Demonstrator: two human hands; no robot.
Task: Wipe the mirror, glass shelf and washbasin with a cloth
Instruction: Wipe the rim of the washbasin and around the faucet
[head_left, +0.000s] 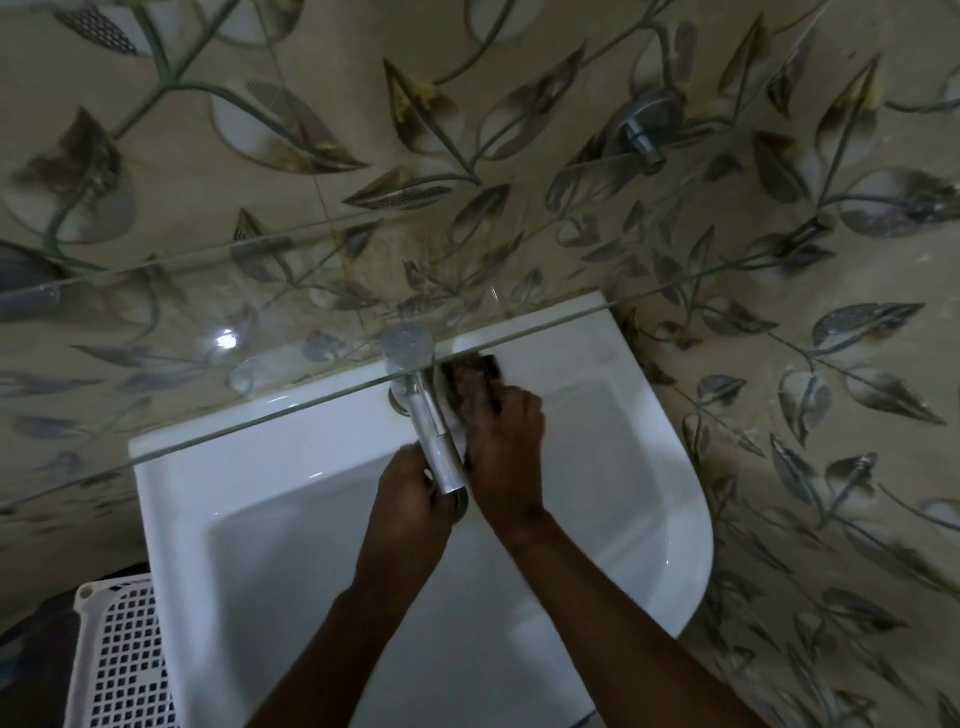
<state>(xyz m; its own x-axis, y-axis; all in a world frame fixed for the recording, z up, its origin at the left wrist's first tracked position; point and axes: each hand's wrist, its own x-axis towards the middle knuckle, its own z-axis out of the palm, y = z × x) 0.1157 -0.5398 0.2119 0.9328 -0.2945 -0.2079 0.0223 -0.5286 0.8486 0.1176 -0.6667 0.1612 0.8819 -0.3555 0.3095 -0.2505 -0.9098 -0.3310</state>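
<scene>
Two bare forearms reach up from the bottom edge over the white washbasin (291, 519). At lower left, a white perforated basket (119, 670) stands just beside the basin's edge. Fingers of the left hand (410, 499) curl narrowly around the end of the metal tap (439, 441), near its spout. Just right of the tap, the right hand (504, 441) presses a dark cloth (470, 371) against the basin's back ledge beside the tap's base, fingers closed over it. Above the hands, the glass shelf (234, 332) runs across the view, its front edge crossing over the tap's top and the cloth. Leaf-patterned tiles (779, 389) cover the wall behind, with a metal fitting (644, 130) mounted higher up.
</scene>
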